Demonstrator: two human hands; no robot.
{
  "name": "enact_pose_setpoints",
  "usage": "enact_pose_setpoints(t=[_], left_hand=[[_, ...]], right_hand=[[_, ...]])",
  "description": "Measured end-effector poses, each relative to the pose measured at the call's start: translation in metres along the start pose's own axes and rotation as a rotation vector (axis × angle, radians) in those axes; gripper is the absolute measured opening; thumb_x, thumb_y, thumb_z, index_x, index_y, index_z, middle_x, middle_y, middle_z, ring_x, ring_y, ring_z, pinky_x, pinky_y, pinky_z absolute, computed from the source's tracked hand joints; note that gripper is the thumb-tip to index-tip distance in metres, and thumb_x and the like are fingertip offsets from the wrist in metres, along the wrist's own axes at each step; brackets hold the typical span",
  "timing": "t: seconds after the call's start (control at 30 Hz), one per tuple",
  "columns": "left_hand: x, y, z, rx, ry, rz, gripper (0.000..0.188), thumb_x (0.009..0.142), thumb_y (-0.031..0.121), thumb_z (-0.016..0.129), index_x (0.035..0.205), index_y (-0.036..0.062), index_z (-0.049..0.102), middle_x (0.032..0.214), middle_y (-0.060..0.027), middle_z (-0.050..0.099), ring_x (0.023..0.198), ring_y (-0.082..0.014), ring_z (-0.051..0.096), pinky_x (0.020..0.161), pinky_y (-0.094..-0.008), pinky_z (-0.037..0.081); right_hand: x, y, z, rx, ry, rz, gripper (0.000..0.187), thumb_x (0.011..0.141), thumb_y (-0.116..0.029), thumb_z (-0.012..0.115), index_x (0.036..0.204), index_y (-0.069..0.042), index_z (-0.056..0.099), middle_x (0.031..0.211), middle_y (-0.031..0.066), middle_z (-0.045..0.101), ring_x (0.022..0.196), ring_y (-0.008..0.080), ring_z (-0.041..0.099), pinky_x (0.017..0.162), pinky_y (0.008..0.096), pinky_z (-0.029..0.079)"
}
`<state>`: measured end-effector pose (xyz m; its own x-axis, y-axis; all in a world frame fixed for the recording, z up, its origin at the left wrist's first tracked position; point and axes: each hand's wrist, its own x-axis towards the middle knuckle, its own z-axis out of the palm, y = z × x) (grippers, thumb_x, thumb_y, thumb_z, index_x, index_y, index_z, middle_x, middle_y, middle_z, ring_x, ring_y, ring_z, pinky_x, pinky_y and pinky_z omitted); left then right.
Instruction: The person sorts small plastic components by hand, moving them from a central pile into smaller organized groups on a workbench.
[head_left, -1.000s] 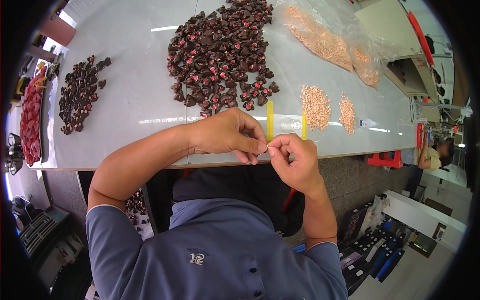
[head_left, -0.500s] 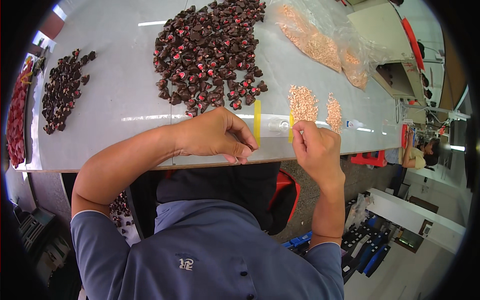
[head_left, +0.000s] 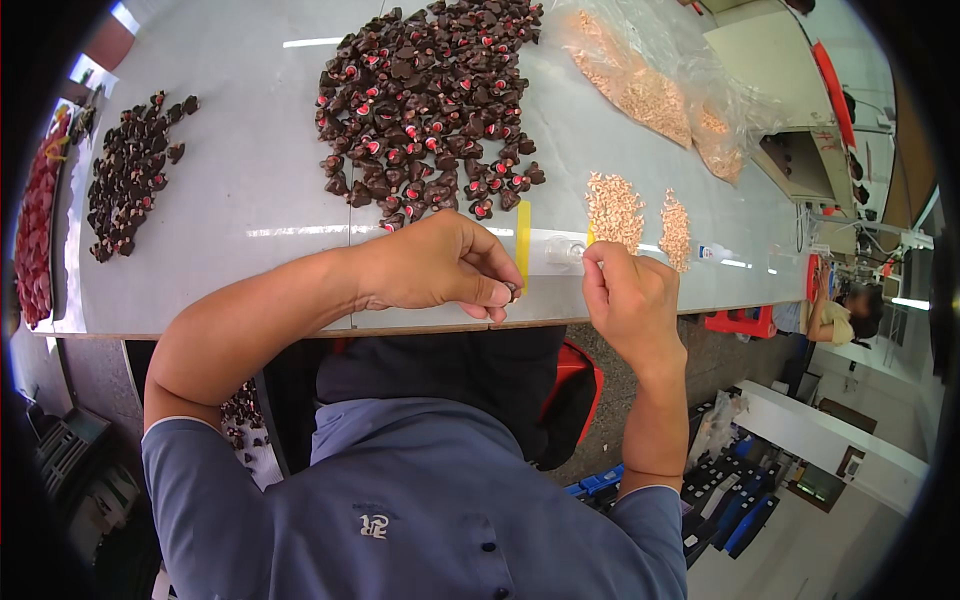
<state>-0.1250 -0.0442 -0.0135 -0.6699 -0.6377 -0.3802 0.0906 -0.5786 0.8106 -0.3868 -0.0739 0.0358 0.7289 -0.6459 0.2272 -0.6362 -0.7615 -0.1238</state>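
My left hand (head_left: pixel 445 265) is closed in a pinch near the table's front edge. Between its thumb and fingertips shows a small dark brown piece (head_left: pixel 512 290), like those in the large pile (head_left: pixel 430 110) beyond it. My right hand (head_left: pixel 637 300) is also pinched, its fingertips beside a small clear cup (head_left: pixel 562 252); whatever is in that pinch is too small or hidden to name. The cup stands between two yellow tape strips (head_left: pixel 523 245) on the table. Just beyond my right hand lie a heap of small pale pinkish bits (head_left: pixel 615 208) and a smaller heap (head_left: pixel 676 230).
A second group of dark brown pieces (head_left: pixel 130 180) lies on the left of the table (head_left: pixel 250 190). Clear plastic bags of pale bits (head_left: pixel 640 95) rest at the far right. Beyond a red stool (head_left: pixel 740 320), another person (head_left: pixel 835 315) sits at the right.
The dark brown piece has come into sight in my left fingertips. My right fingertips have come slightly closer to the cup. The whole view has shifted a little.
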Motion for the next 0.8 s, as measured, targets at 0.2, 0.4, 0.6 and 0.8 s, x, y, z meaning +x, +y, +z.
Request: enact_pose_setpoints(t=[0.2, 0.4, 0.6, 0.8], left_hand=[[0.001, -0.004, -0.001, -0.059, -0.009, 0.022, 0.027, 0.094, 0.006, 0.071, 0.118, -0.0070, 0.067, 0.110, -0.0151, 0.072, 0.094, -0.0197, 0.073, 0.081, -0.0296, 0.059], [0.002, -0.004, -0.001, -0.058, 0.000, 0.025, 0.027, 0.094, 0.004, 0.070, 0.118, -0.0080, 0.066, 0.108, -0.0151, 0.072, 0.094, -0.0203, 0.073, 0.081, -0.0303, 0.059], [0.001, -0.003, -0.001, -0.044, 0.014, 0.026, 0.027, 0.094, 0.004, 0.070, 0.118, -0.0089, 0.066, 0.107, -0.0156, 0.072, 0.093, -0.0204, 0.074, 0.081, -0.0297, 0.059], [0.001, -0.003, -0.002, -0.013, 0.004, 0.039, 0.023, 0.094, 0.004, 0.069, 0.114, -0.0080, 0.069, 0.103, -0.0153, 0.074, 0.094, -0.0203, 0.074, 0.081, -0.0296, 0.059]], right_hand=[[-0.008, -0.030, 0.009, 0.537, 0.091, 0.170, 0.015, 0.083, 0.009, 0.069, 0.091, -0.001, 0.064, 0.056, 0.0018, 0.055, 0.045, 0.0082, 0.052, 0.045, 0.0240, 0.040], [-0.009, -0.045, 0.025, 0.597, 0.138, 0.171, 0.014, 0.083, 0.009, 0.070, 0.092, 0.000, 0.064, 0.057, 0.0020, 0.058, 0.046, 0.0072, 0.053, 0.044, 0.0234, 0.041], [-0.007, -0.047, 0.029, 0.592, 0.131, 0.162, 0.013, 0.084, 0.008, 0.070, 0.093, 0.000, 0.065, 0.057, 0.0023, 0.058, 0.046, 0.0075, 0.055, 0.044, 0.0231, 0.042], [-0.006, -0.050, 0.029, 0.636, 0.112, 0.177, 0.011, 0.086, 0.004, 0.071, 0.094, 0.001, 0.065, 0.057, 0.0020, 0.057, 0.047, 0.0070, 0.053, 0.045, 0.0231, 0.039]])
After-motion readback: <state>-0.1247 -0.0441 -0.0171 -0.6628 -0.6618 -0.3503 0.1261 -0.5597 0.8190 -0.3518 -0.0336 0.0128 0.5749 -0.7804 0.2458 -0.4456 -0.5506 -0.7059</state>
